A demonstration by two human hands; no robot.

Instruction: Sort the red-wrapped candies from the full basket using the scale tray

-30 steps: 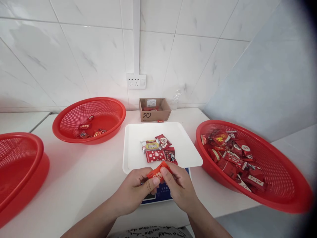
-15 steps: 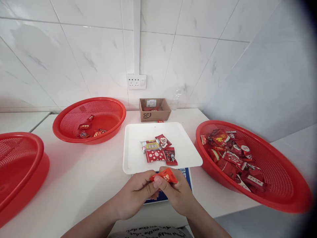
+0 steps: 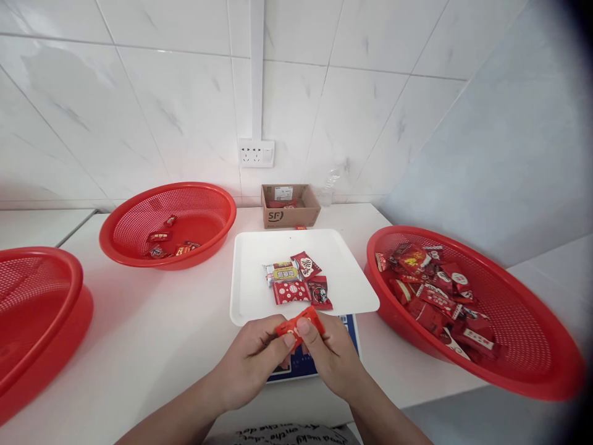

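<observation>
Between both hands is a small red packet (image 3: pixel 296 326) with pale lettering, its ends pinched. My left hand (image 3: pixel 254 357) is closed on its left side, thumb on top. My right hand (image 3: pixel 334 357) grips the other side, its thumb pressed on the front. Just beyond them lies the white tray (image 3: pixel 254 247) of a blue-fronted scale (image 3: pixel 303 366), which my hands partly cover. Several wrapped snacks rest on the tray in a cluster: a yellow-labelled packet (image 3: pixel 284 272), a red dotted packet (image 3: pixel 291 292), a red packet with white writing (image 3: pixel 306 265) and a dark red one (image 3: pixel 320 292).
A red basket (image 3: pixel 532 364) heaped with red-wrapped snacks stands at right. On the left are another red basket (image 3: pixel 107 238) with several packets and a third red basket (image 3: pixel 69 296), cut off. Behind the tray sit a cardboard box (image 3: pixel 296 216) and a clear bottle (image 3: pixel 330 185).
My thumbs have shifted on the red packet, and it has turned so more of its lettered face shows. The snacks on the tray stay where they were.
</observation>
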